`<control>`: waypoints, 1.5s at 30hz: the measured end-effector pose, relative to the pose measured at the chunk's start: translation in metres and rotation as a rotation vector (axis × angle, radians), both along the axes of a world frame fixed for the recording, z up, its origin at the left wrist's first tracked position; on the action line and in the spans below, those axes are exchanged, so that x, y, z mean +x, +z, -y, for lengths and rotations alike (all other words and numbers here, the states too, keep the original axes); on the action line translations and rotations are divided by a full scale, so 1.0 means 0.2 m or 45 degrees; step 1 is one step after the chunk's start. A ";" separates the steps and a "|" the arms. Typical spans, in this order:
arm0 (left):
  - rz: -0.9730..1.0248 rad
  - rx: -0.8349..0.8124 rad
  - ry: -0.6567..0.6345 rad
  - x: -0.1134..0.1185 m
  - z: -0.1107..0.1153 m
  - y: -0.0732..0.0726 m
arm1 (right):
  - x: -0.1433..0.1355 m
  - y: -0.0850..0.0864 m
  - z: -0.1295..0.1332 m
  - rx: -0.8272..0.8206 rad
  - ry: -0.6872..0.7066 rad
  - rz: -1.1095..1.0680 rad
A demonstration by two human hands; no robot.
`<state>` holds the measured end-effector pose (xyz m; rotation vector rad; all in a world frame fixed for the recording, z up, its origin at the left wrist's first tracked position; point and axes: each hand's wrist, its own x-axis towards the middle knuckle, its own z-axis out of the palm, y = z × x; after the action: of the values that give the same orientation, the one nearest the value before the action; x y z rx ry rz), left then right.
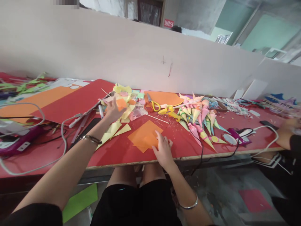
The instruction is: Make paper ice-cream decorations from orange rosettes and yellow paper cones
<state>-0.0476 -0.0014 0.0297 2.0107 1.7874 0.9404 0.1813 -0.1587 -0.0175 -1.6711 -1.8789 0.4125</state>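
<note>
My left hand (113, 111) reaches over a heap of paper scraps on the left, fingers apart. A small piece of orange paper (121, 104) shows between its fingers and thumb; whether they touch it, I cannot tell. Square orange sheets (143, 135) overlap in front of me on the red tabletop (124, 157). At their right edge is my right hand (164, 150), fingers spread and slightly bent, with thumb and fingertips at the top sheet. Pale yellow paper pieces (117, 130) lie under and beside my left forearm.
Scissors (152, 105) and a yellow glue gun (169, 112) lie behind the sheets. Several pastel paper cones (196, 113) are heaped to the right. Cables (62, 135) and a purple device (21, 142) are at left. Another person's arm (285, 135) rests at far right.
</note>
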 end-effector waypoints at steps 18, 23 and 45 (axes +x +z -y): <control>-0.943 0.711 -1.072 0.23 0.70 -0.09 | 0.20 0.03 -0.13 0.022 0.722 -0.259; -0.858 0.640 -1.037 0.22 0.74 -0.11 | 0.26 0.00 -0.03 0.167 0.633 0.026; -0.523 0.047 -0.284 0.25 0.81 -0.20 | 0.12 0.01 -0.05 0.013 0.214 0.198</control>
<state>0.0017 -0.1628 -0.0101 2.5045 1.6867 0.5234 0.2055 -0.1496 -0.0155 -1.5835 -2.1414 0.3476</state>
